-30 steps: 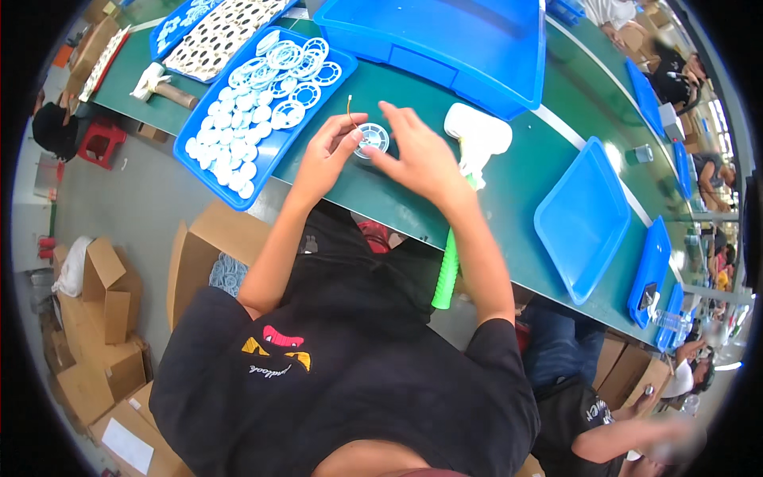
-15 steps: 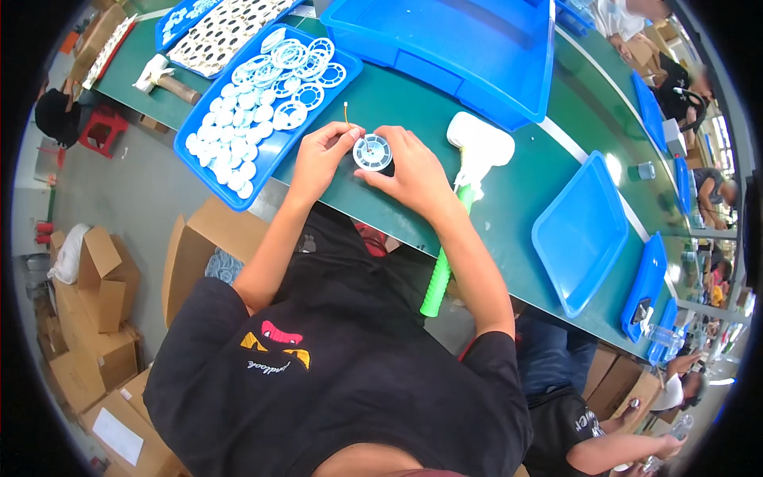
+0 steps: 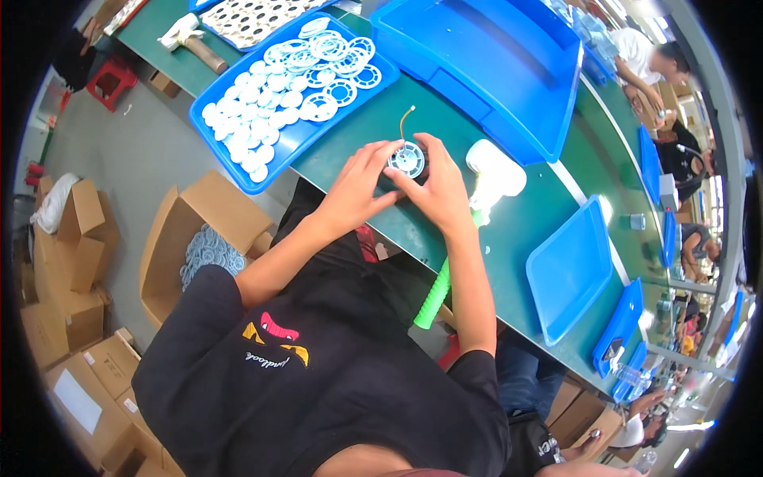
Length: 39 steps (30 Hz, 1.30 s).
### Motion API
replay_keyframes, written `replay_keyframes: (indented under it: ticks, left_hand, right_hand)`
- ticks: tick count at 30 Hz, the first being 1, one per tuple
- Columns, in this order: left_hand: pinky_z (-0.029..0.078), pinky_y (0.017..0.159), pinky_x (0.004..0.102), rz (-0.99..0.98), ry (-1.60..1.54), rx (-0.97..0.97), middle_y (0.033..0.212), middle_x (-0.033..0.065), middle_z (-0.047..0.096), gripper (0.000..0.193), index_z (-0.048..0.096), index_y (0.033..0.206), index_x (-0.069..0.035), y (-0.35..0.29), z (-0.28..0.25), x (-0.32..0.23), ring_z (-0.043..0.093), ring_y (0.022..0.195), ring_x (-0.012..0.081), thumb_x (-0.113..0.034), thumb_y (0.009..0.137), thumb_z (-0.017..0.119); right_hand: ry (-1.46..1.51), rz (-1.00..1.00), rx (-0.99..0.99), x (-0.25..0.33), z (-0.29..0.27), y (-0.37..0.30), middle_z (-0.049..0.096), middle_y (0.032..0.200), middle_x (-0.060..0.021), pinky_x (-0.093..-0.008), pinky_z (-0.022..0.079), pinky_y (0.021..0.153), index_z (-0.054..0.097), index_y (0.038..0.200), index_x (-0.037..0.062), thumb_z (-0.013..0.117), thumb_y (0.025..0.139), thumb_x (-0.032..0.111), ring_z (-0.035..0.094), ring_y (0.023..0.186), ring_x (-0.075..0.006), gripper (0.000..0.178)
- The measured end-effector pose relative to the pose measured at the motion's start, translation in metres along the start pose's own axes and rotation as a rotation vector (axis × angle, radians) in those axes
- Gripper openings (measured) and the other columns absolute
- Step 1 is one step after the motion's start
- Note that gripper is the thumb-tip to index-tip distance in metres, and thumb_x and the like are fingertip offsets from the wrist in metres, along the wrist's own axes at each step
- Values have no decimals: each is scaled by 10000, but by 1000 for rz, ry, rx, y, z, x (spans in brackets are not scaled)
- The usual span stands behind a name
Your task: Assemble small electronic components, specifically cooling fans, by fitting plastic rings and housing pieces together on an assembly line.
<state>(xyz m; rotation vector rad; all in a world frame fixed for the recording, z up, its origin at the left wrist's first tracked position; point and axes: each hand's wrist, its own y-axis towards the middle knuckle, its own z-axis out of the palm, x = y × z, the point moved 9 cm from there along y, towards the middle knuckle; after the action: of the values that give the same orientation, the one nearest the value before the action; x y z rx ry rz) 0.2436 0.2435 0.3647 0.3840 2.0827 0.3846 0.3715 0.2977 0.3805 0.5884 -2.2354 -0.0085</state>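
A round pale part with spokes (image 3: 407, 160), with a dark side and a thin orange wire (image 3: 404, 121) ending in a small white plug, is between my hands above the near edge of the green table. My right hand (image 3: 439, 189) curls around its right side, thumb along the lower rim. The fingertips of my left hand (image 3: 355, 189) press at its upper left rim, while the left thumb points toward it from below. Just right of my right hand lies a mallet with a green handle (image 3: 433, 298) and a white wrapped head (image 3: 494, 171).
At the left, a blue tray (image 3: 288, 151) holds white discs (image 3: 253, 111) and spoked rings (image 3: 340, 92). Behind it lies a wooden-handled hammer (image 3: 203, 54). A large blue bin (image 3: 509, 71) and a shallow blue tray (image 3: 568, 270) stand right. Cardboard boxes (image 3: 159, 246) are on the floor; people sit farther right.
My left fingers have let go of the orange wire and moved onto the round part's rim. The view has shifted, and the wire now stands up behind the part.
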Motion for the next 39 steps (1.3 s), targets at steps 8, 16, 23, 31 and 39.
replay_keyframes:
  ticks: [8, 16, 23, 31, 39]
  left_hand:
    - [439, 999, 481, -72, 7, -11, 1342, 141, 562, 650, 484, 1387, -92, 7, 7, 18, 560, 1213, 375, -166, 820, 793]
    - [423, 1091, 438, -87, -314, -11, 1403, 218, 574, 558, 519, 1403, 23, 7, 10, 28, 561, 1283, 339, -202, 928, 704]
    - [431, 1061, 434, -104, -368, -21, 1338, 215, 572, 556, 513, 1378, -4, 4, 13, 39, 557, 1226, 364, -196, 902, 727]
    - [409, 1057, 434, 8, -167, 93, 1297, 212, 517, 659, 445, 1382, -1, 24, 16, 41, 523, 1200, 369, -217, 854, 775]
    - [392, 1061, 473, -147, -220, 24, 1318, 182, 559, 714, 496, 1351, -13, 29, -7, 55, 527, 1248, 401, -274, 783, 841]
  right_hand:
    - [-112, -304, -321, 64, -17, 15, 664, 1024, -147, -432, 530, 837, 662, 1097, 14, 742, 867, 82, 647, 967, -336, 253]
    - [-391, -615, -62, 127, 112, 112, 684, 960, -85, -409, 560, 797, 719, 991, 106, 725, 853, 156, 663, 947, -289, 147]
    - [-583, -579, 169, 123, 178, 137, 707, 944, -108, -443, 585, 822, 700, 1041, 82, 713, 847, 179, 683, 992, -313, 217]
    - [-448, -585, 85, 124, 168, 149, 698, 989, -126, -451, 573, 838, 689, 1027, 70, 671, 815, 95, 668, 987, -355, 214]
    - [-188, -393, -207, 82, 10, 74, 690, 1049, -116, -429, 523, 873, 685, 1050, 51, 727, 843, 121, 626, 1005, -336, 222]
